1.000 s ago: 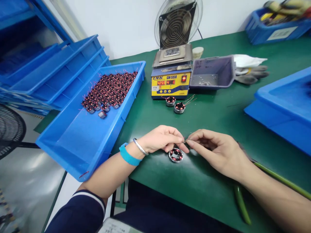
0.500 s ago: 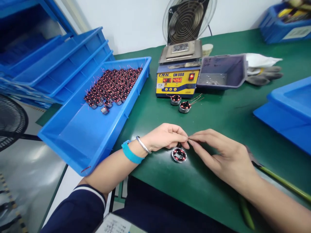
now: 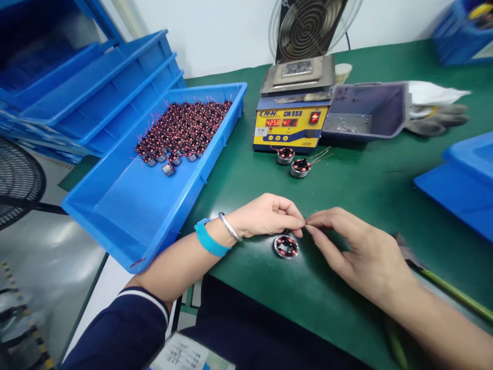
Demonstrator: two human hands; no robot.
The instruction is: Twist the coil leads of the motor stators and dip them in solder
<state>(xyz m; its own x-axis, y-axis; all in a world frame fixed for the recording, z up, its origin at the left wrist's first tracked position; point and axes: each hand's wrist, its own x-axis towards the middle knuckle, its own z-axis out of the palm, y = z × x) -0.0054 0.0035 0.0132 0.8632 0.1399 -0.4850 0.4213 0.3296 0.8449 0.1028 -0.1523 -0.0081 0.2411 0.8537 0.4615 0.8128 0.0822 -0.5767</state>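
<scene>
A wound motor stator point(image 3: 286, 247), a metal ring with copper coils, lies on the green mat just below my fingers. My left hand point(image 3: 275, 216) is closed in a pinch above it, on a thin wire mostly hidden by the fingers. Thumb and forefinger of my right hand point(image 3: 358, 249) meet the left fingertips and pinch at the same spot, where the fine wire hardly shows. Farther back, two more stators, one with short leads point(image 3: 285, 155) and one with long copper leads point(image 3: 300, 168), sit before the yellow-fronted CM 558 heating unit point(image 3: 287, 128).
To the left, a blue tray point(image 3: 127, 205) carries a heap of stators point(image 3: 185, 128). Green-handled cutters point(image 3: 454, 288) lie by my right wrist. Behind are a grey bin point(image 3: 365, 110), gloves point(image 3: 439, 118) and a fan point(image 3: 310, 28). Another blue tray point(image 3: 466, 174) stands at right.
The view has shifted slightly. My hands keep their pinch, joined at the fingertips and a little farther right of the stator. The readings on the unit's display have changed.
</scene>
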